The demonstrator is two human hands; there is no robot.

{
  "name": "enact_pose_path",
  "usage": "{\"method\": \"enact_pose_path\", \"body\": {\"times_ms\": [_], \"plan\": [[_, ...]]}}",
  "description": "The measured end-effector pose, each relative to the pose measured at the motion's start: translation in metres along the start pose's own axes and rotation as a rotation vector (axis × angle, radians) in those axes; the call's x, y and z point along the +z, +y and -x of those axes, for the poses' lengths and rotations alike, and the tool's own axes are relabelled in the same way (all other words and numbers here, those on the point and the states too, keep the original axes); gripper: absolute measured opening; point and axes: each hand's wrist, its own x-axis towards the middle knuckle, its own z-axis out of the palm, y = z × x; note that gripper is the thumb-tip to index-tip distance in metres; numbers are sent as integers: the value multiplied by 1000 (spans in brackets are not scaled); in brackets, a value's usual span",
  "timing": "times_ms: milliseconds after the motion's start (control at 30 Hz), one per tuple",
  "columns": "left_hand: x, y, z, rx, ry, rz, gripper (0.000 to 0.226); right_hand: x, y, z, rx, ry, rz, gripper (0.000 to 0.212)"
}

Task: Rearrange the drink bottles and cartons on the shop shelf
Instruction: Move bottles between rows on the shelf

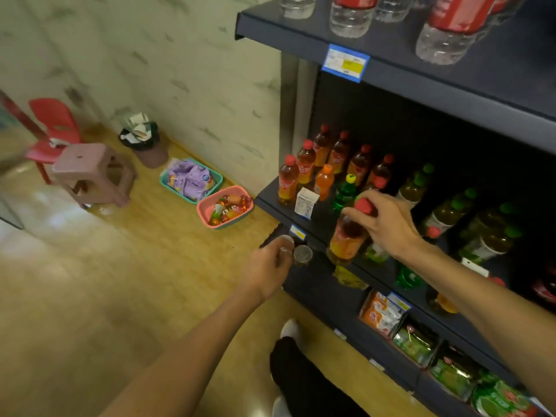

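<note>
Right hand (388,224) reaches in from 4 o'clock; its fingers (353,212) curl round the red cap and neck of a tea bottle (346,239), pinching it near the top. Bottle tilted, its base at the front lip of the middle shelf (270,203), hanging partly over the edge.

Left hand (267,266) comes up from 7 o'clock, just below and to 9 o'clock of that bottle. Its fingers are bent round a small clear item (287,243); what it is cannot be told. A small round jar or cup (302,255) sits just beside the knuckles.

On the middle shelf, toward 11 o'clock of the held bottle: a row of red-capped tea bottles (307,164), one orange bottle (324,182), a green bottle with a yellow cap (345,195), and a small white carton (306,203) upright near the front edge. Toward 3 o'clock: green-capped bottles (445,215) in rows running back into shadow.

Top shelf (301,34) carries clear water bottles with red labels (350,16); a blue price tag (345,63) is fixed to its lip.

Lower shelves: snack packets (382,314), orange and green.

Floor at 10 o'clock: a pink basket (224,207) with bottles, a teal basket (191,180) with purple packs, a bin (144,144), a pink stool (93,173), a red chair (54,130).
</note>
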Motion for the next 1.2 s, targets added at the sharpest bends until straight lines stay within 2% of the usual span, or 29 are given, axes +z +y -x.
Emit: {"method": "enact_pose_path", "body": {"times_ms": [200, 367, 567, 733, 933, 1200], "plan": [[-43, -26, -50, -51, -20, -80, 22, 41, 12, -50, 35, -174, 15, 14], [-64, -26, -102, -29, -59, -48, 21, 61, 25, -86, 54, -271, 108, 20], [-53, -19, -147, 91, -167, -87, 19, 64, 31, -103, 189, -228, 125, 30], [-42, -14, -176, 205, -300, -76, 16, 67, 30, -115, 244, -220, 104, 27], [-44, -21, -201, 229, -423, -60, 16, 75, 26, -126, 353, -219, 102, 22], [-52, -50, -215, 184, -475, -11, 17, 101, 43, -142, 473, -250, 122, 20]]}}
